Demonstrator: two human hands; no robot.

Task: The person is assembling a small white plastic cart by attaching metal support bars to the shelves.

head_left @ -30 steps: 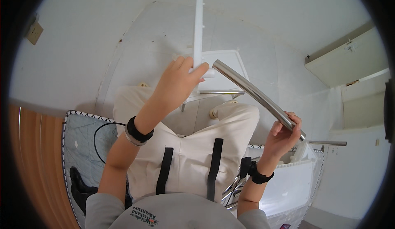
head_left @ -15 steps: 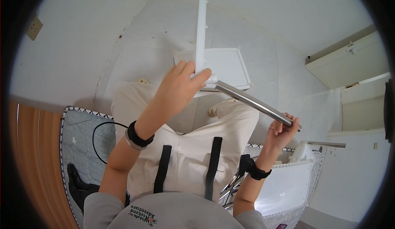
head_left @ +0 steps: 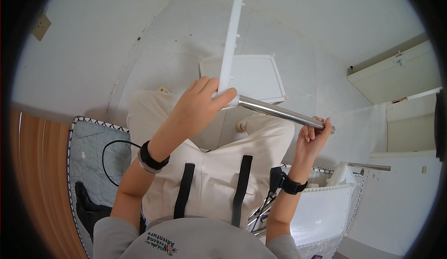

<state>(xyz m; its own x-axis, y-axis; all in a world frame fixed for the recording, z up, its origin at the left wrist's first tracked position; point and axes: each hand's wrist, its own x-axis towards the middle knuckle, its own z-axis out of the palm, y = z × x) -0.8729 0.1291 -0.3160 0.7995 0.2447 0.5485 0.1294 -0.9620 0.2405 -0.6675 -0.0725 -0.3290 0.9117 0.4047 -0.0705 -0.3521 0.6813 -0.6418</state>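
Note:
My left hand [head_left: 200, 101] is closed round the lower end of a white plastic bar [head_left: 231, 42], which rises away from me with small pegs along its sides and a crosspiece at its far end. From that lower end a short white stub points right. A shiny metal tube [head_left: 279, 110] meets this stub and lies nearly in line with it; how deep they fit cannot be seen. At the tube's far right end, my right hand [head_left: 314, 135] grips it between thumb and fingers.
On the floor beyond my knees lies a white rectangular panel [head_left: 260, 75]. Several metal tubes [head_left: 261, 215] lie beside my right thigh, near white plastic panels [head_left: 321, 212]. Another tube [head_left: 370, 167] sticks out at right. Pale cabinets [head_left: 396, 73] stand right; a patterned mat [head_left: 100, 154] lies left.
The tube's left end has come from beside the stub into line against it, and my right hand has risen slightly. The white bar now leans a little to the right.

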